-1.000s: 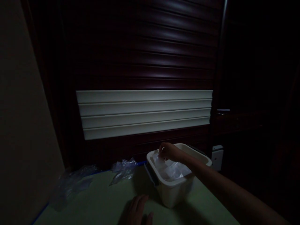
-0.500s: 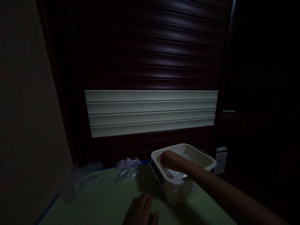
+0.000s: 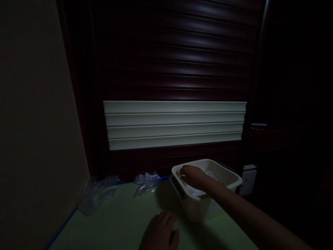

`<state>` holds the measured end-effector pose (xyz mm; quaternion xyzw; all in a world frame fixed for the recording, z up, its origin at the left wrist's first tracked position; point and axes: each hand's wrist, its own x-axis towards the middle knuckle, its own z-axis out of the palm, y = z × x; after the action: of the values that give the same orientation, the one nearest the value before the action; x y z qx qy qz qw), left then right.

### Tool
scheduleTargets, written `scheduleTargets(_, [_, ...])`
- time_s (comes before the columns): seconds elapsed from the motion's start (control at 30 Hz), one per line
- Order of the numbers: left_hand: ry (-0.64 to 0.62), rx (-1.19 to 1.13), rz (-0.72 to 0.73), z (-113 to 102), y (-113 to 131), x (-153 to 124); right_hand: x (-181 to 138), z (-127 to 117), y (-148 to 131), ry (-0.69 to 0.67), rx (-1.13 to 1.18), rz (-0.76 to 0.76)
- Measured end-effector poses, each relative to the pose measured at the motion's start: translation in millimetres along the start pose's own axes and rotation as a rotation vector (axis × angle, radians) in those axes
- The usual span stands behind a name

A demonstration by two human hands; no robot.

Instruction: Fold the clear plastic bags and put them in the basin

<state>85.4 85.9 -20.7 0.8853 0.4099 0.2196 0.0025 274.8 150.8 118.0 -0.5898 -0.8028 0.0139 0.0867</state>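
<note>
My right hand (image 3: 192, 175) is inside the top of a cream plastic bin (image 3: 199, 210), near its left rim. Its fingers hang down, bent and slightly apart, and I make out nothing held in them; the dim light blurs the fingertips. Below the hand, the bin contains pale clear plastic (image 3: 195, 191). My left hand (image 3: 160, 232) lies near the front of the green surface (image 3: 122, 218), to the left of the bin. Its fingers are loosely stretched and slightly bent, with the thumb apart, and it holds nothing visible.
Crumpled clear plastic (image 3: 148, 183) lies at the back edge, with more plastic wrap (image 3: 97, 194) in the left corner. Behind stands a dark slatted panel (image 3: 179, 74) with a pale ribbed section (image 3: 177, 125). A white box (image 3: 247, 180) is right of the bin, a wall (image 3: 33, 139) at left.
The view has turned slightly left, so everything sits further right. My right hand's fingers look looser than in their earlier curl over the bin. My left hand stays near the front.
</note>
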Motion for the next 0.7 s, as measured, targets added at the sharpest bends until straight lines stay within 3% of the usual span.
scheduleTargets(0.2, [-0.013,0.069,-0.069,-2,4,-5,-15,-24,-36,0.283,-0.022,-0.038])
scheduleTargets(0.37, [0.001,0.109,-0.163,-13,-8,-22,-29,-25,-75,0.37,-0.027,-0.166])
scheduleTargets(0.57, [0.006,0.2,-0.206,-32,-42,-71,-31,14,-113,0.308,-0.015,-0.317])
scheduleTargets(0.7, [0.114,0.231,-0.167,-31,-67,-103,-18,52,-123,0.234,0.02,-0.326])
